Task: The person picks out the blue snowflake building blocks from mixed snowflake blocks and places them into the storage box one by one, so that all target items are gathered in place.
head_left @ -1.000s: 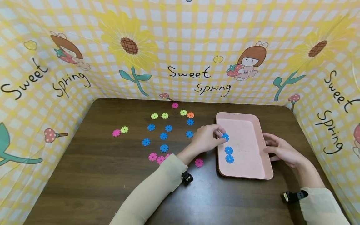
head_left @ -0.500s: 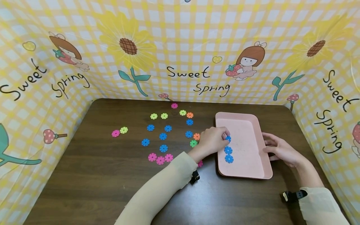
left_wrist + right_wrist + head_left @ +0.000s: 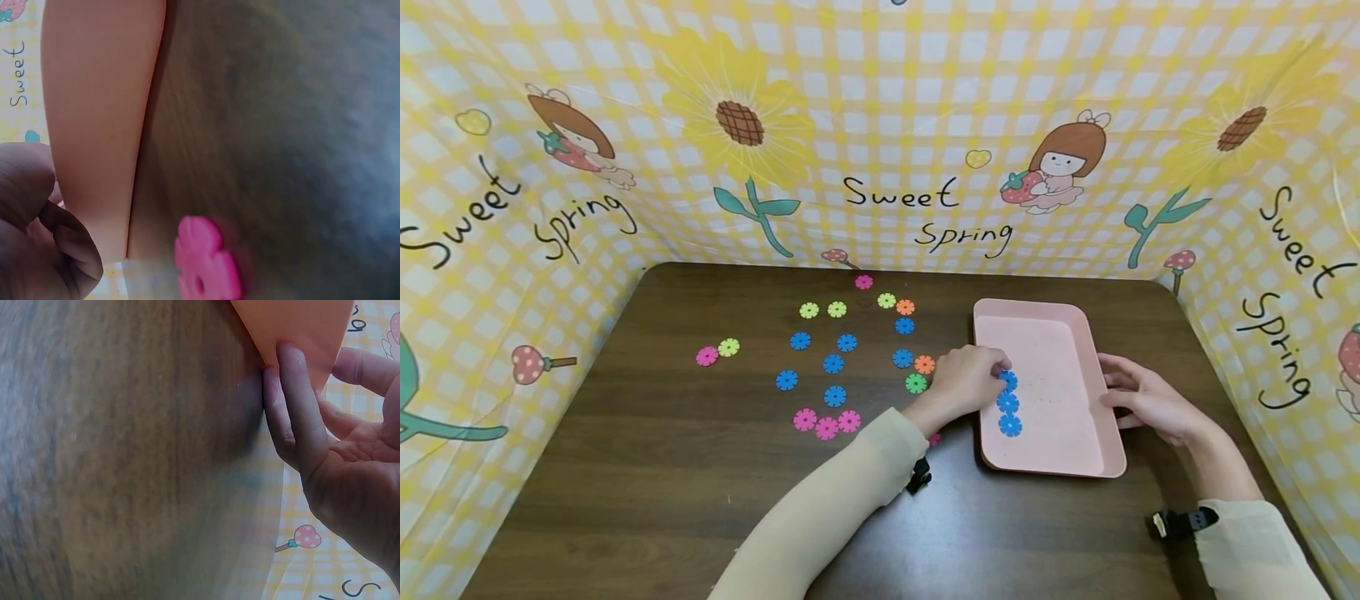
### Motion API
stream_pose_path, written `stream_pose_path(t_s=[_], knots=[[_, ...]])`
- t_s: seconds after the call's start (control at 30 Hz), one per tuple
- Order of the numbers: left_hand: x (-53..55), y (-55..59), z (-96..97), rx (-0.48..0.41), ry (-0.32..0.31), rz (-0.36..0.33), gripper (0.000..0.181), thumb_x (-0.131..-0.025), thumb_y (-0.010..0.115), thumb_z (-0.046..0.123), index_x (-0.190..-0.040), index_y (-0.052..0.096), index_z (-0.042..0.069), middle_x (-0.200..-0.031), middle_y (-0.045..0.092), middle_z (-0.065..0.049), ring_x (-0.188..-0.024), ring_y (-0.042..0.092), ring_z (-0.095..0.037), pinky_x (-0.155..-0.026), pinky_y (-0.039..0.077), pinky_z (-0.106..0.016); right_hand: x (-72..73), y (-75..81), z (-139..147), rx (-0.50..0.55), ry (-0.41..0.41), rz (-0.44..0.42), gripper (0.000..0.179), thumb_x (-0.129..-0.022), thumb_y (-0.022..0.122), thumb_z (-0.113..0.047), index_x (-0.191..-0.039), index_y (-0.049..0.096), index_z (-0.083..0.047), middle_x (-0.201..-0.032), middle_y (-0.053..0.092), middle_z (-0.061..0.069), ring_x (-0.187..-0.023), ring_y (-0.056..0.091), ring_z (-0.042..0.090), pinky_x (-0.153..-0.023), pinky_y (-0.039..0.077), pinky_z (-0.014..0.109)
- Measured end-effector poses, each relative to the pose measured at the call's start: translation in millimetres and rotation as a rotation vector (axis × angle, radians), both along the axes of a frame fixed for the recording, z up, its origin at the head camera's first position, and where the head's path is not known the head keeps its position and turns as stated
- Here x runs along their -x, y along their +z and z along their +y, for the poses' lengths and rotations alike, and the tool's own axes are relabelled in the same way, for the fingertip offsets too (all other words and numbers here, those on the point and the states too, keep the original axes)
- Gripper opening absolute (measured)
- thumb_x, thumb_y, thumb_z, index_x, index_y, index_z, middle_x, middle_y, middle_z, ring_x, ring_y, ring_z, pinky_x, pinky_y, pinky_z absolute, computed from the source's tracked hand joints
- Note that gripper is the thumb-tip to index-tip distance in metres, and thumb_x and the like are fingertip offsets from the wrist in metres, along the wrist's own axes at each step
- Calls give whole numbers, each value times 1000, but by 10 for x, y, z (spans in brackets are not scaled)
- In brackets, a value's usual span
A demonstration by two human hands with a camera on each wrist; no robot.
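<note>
In the head view, my left hand (image 3: 964,380) reaches over the near-left wall of a shallow pink tray (image 3: 1067,400). Its thumb and fingers pinch the edge of a blue snowflake disc (image 3: 1010,381). Below that disc, two more blue snowflake discs (image 3: 1009,414) lie in the tray, forming a short column. My right hand (image 3: 1157,400) rests its fingertips against the tray's outer right wall, fingers fairly straight. Those fingers (image 3: 300,394) touch the tray wall in the right wrist view. The left wrist view shows curled left fingers (image 3: 75,250) at the tray; the disc is hidden there.
Left of the tray, several loose discs lie on the dark wooden table (image 3: 625,483): blue discs (image 3: 833,363), pink discs (image 3: 827,428), yellow-green discs (image 3: 837,309), orange discs (image 3: 906,307) and a green disc (image 3: 916,383). A patterned yellow cloth (image 3: 880,125) surrounds the table on three sides.
My left hand has moved right and slightly nearer, bringing the blue disc down into line with the two others in the tray. My right hand stays at the tray wall.
</note>
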State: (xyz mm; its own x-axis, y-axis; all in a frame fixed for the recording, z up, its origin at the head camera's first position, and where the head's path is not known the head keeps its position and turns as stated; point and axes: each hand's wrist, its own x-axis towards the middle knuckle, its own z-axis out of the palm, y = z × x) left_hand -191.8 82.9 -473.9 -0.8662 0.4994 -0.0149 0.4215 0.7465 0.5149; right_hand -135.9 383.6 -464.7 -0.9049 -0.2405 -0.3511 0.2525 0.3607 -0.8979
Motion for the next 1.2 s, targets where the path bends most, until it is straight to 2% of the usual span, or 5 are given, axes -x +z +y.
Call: stream_pose_path(t_s=[0.27,0.43,0.63,0.93,1.2], knots=[[-32,31,-191,-117,11,25,25,-97,72,25,-122,77,25,-117,74,10,-82,66,-7,-56,46,-23,-5,-9,9,-3,2,-1,78,-103,60,-6,-164,12,1,-145,38,41,-102,68,21,-76,61,47],[-69,86,-374,-162,22,95,25,-98,74,30,-123,77,26,-112,73,9,-73,60,-6,-53,44,-25,-10,-12,17,-3,3,-2,78,-103,60,-5,-164,11,1,-144,38,42,-102,68,20,-76,61,47],[-78,171,-648,-173,61,156,25,-98,74,33,-122,77,27,-116,73,10,-79,65,-8,-54,47,-27,-8,-14,14,-2,-1,1,77,-103,59,-5,-163,11,2,-145,38,42,-101,67,18,-77,61,46],[49,135,-1149,-116,152,91,30,-97,76,31,-125,76,21,-109,75,6,-68,64,-15,-47,43,-30,-9,-22,6,5,-9,3,76,-103,59,-4,-163,12,3,-143,38,41,-99,68,16,-76,61,47],[130,27,-1427,-23,235,12,34,-95,77,36,-127,75,23,-101,70,8,-86,63,-14,-67,51,-39,-12,-27,5,6,-4,4,76,-103,59,-5,-163,12,2,-143,38,42,-99,68,16,-76,61,46]])
